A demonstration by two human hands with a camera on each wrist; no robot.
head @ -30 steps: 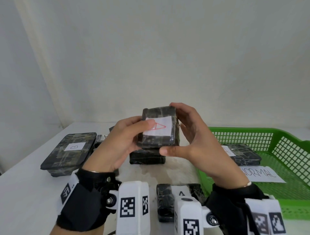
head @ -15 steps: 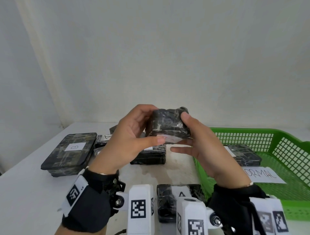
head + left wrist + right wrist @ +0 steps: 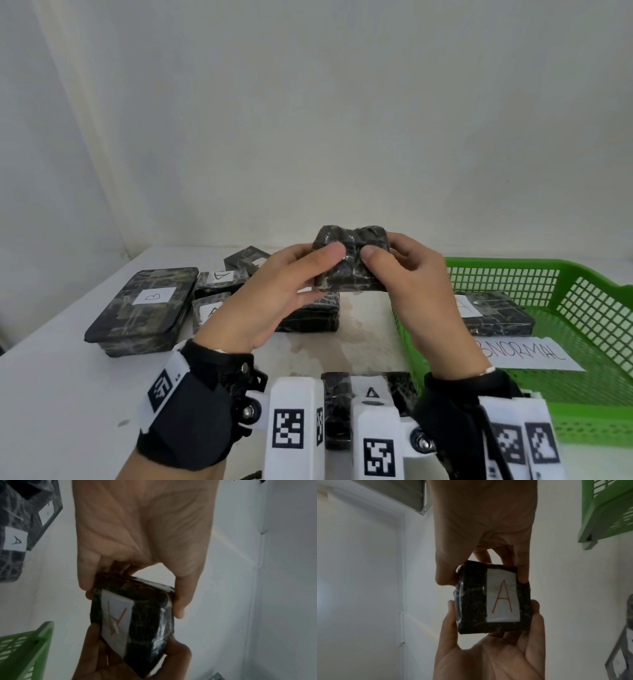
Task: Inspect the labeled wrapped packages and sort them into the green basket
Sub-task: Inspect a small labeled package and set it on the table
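A small black wrapped package (image 3: 352, 267) is held up over the table between both hands. My left hand (image 3: 308, 274) grips its left end and my right hand (image 3: 394, 267) its right end, both thumbs lying on the crinkled side that faces me. Its white label with a red A (image 3: 502, 597) faces down and away, and shows in the wrist views (image 3: 115, 616). The green basket (image 3: 582, 284) stands to the right on the table; it holds one black labelled package (image 3: 493, 313) and a paper sheet reading ABNORMAL (image 3: 527, 353).
On the white table lie a large package labelled B (image 3: 144, 308) at the left, several small ones marked A (image 3: 219, 279) beside it, one below the hands (image 3: 308, 317) and one near my wrists (image 3: 370, 394). A white wall stands behind.
The package has been turned over: its red A label faced me a second ago and now points down, with the wrinkled back toward me. Both hands shifted their hold.
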